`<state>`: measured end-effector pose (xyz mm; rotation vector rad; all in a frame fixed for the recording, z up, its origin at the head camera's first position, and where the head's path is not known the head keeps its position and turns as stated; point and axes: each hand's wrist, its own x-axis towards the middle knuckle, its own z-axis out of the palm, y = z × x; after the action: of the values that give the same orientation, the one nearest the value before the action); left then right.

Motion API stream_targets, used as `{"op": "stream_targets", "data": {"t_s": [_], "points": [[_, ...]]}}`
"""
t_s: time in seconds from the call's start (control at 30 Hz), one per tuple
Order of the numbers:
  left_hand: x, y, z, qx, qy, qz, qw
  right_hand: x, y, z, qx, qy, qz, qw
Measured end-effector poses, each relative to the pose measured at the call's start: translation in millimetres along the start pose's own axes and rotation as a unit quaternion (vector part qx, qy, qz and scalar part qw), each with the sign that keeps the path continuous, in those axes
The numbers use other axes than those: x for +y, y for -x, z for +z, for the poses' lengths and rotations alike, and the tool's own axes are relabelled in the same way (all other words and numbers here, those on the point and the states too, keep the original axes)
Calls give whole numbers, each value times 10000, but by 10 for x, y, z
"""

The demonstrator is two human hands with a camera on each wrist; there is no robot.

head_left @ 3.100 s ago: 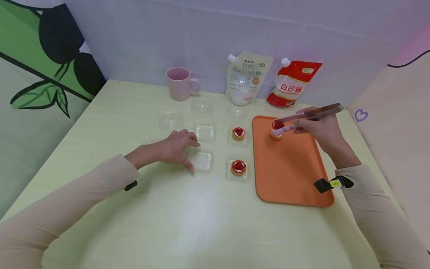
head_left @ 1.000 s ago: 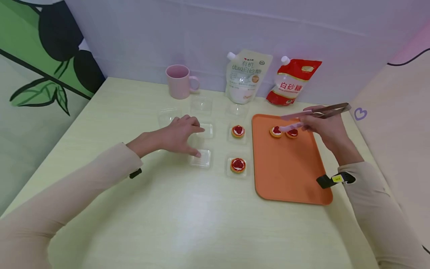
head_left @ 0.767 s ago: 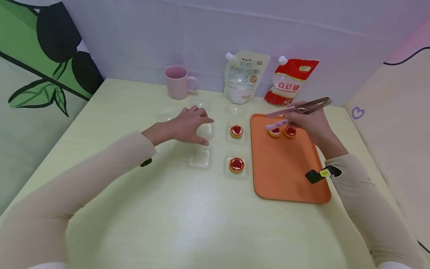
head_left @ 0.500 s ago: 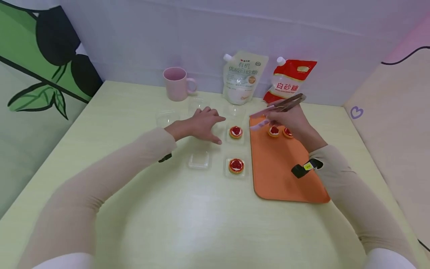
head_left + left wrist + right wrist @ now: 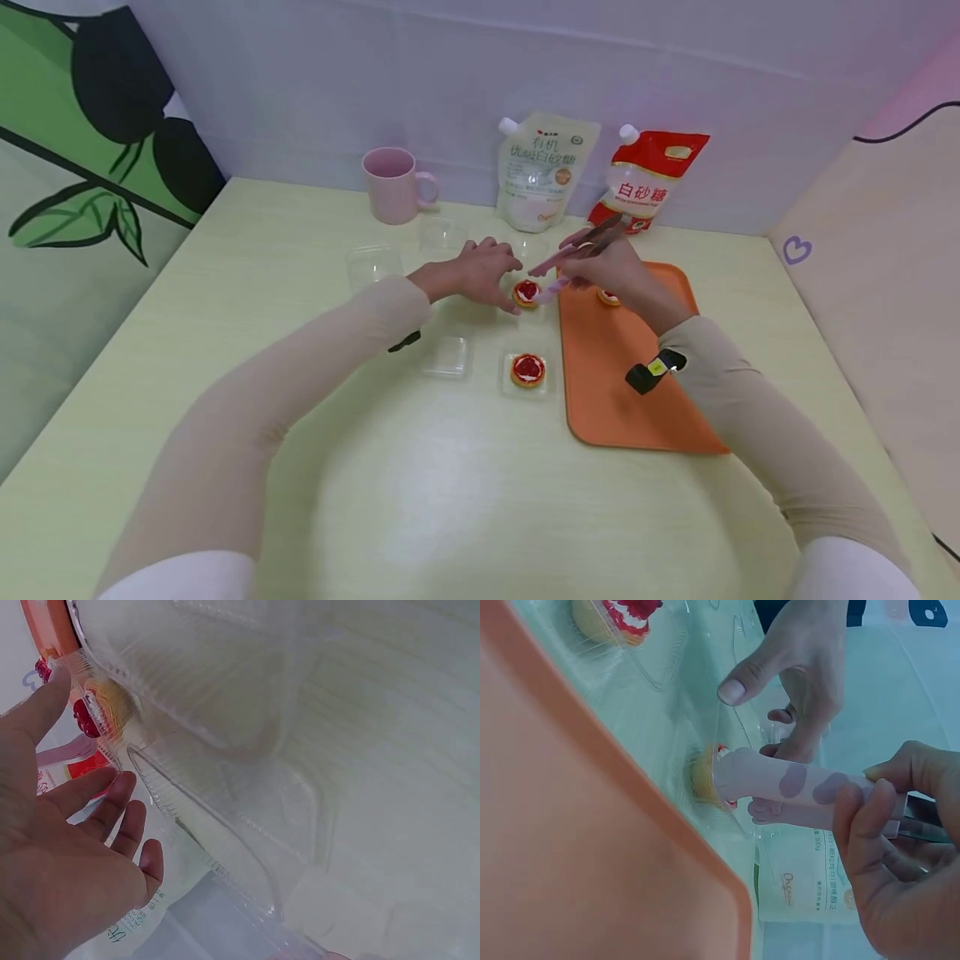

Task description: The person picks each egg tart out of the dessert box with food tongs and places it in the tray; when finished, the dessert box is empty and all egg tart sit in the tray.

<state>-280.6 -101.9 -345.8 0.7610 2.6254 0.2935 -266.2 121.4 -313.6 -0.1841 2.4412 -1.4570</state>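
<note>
Pink-and-metal tongs (image 5: 780, 776) with paw-shaped tips are held in my right hand (image 5: 611, 271), between thumb and fingers. Their tips are right at a red-topped tart (image 5: 527, 290) in a small clear plastic box. My left hand (image 5: 483, 275) is on the other side of that box, thumb and forefinger spread apart at its rim. In the left wrist view the box lid (image 5: 210, 832) stands raised beside the fingers. Nearer the front, another tart (image 5: 528, 370) sits in its own clear box. One more tart (image 5: 609, 297) shows on the orange tray (image 5: 630, 400), partly behind my right hand.
Several clear boxes stand left of the tarts, among them a front one (image 5: 446, 357) and one farther back (image 5: 372, 265). A pink mug (image 5: 392, 187), a pale sugar pouch (image 5: 542, 179) and a red sugar pouch (image 5: 645, 179) stand along the back wall.
My left hand has moved right, from the clear boxes to the back tart's box. My right hand has brought the tongs left from over the tray to that same tart.
</note>
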Motion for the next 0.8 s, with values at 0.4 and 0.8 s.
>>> {"op": "stream_targets", "data": {"t_s": [0.4, 0.8], "points": [[15, -26, 2, -7, 37, -9, 10000, -46, 25, 121, -187, 155, 15, 9997], [7, -22, 0, 16, 43, 32, 10000, -102, 1, 118, -175, 442, -156, 9987]]}}
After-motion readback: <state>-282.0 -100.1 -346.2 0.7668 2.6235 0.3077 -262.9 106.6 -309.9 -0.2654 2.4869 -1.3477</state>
